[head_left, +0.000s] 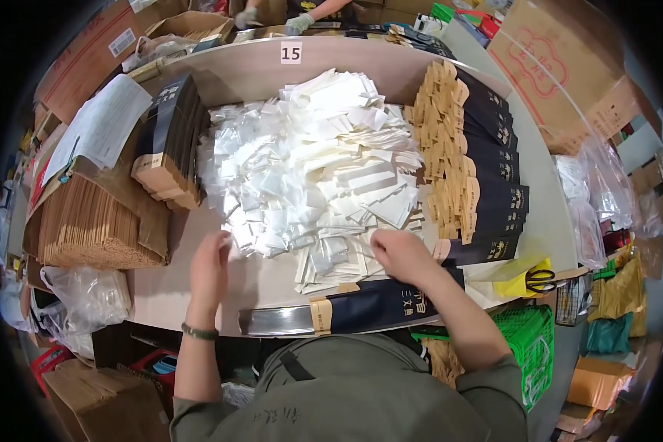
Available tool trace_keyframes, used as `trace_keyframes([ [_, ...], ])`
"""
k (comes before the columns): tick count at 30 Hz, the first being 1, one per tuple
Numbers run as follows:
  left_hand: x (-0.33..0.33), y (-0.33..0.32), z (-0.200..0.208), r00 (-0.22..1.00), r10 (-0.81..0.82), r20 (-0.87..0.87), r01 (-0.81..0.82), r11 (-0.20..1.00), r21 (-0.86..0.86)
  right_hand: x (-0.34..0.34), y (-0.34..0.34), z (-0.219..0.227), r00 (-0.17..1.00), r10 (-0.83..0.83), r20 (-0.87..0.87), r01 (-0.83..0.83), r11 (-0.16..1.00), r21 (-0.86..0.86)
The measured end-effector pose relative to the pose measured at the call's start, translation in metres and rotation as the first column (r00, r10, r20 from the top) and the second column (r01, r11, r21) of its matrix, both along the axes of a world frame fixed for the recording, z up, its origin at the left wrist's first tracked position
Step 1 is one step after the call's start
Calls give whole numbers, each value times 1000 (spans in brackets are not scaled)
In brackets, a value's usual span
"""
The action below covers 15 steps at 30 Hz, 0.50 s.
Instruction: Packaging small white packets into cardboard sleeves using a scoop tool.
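A heap of small clear packets (pixel 254 169) lies mid-table, against a pile of flat white packets (pixel 361 173). My left hand (pixel 211 259) is at the near left edge of the clear packets, fingers drawn together; whether a packet is between them is hidden. At the near right edge of the white packets, my right hand (pixel 404 255) has curled fingers, their tips partly hidden. Below it, along the table's front edge, lies a long navy-and-tan package (pixel 372 306) with a silvery strip (pixel 276 321) at its left end.
Overlapping navy-and-tan packages (pixel 486 162) line the right side; more stand stacked (pixel 171 140) at left beside an open carton (pixel 99 228) of brown card pieces. Scissors (pixel 540 281) lie by a yellow object at right. Beyond the back panel (pixel 247 70), a co-worker's gloved hands (pixel 299 24) show.
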<state>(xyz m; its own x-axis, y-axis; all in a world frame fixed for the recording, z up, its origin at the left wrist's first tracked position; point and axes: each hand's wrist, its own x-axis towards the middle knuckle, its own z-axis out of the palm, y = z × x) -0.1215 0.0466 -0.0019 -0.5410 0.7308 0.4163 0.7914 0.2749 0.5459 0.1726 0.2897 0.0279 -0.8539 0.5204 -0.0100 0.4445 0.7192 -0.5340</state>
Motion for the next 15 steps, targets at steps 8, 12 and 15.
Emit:
trace_keyframes([
  [8,110,-39,1,892,-429,144,451,809,-377,-58,95,-12,942,199,-270,-11,822,570],
  [12,116,-32,2,962,-263,72,271,949,-162,-65,81,-26,959,123,-255,12,883,469],
  [15,116,-40,-13,968,-210,136,232,956,-179,-41,23,-1,975,97,-202,-11,922,386],
])
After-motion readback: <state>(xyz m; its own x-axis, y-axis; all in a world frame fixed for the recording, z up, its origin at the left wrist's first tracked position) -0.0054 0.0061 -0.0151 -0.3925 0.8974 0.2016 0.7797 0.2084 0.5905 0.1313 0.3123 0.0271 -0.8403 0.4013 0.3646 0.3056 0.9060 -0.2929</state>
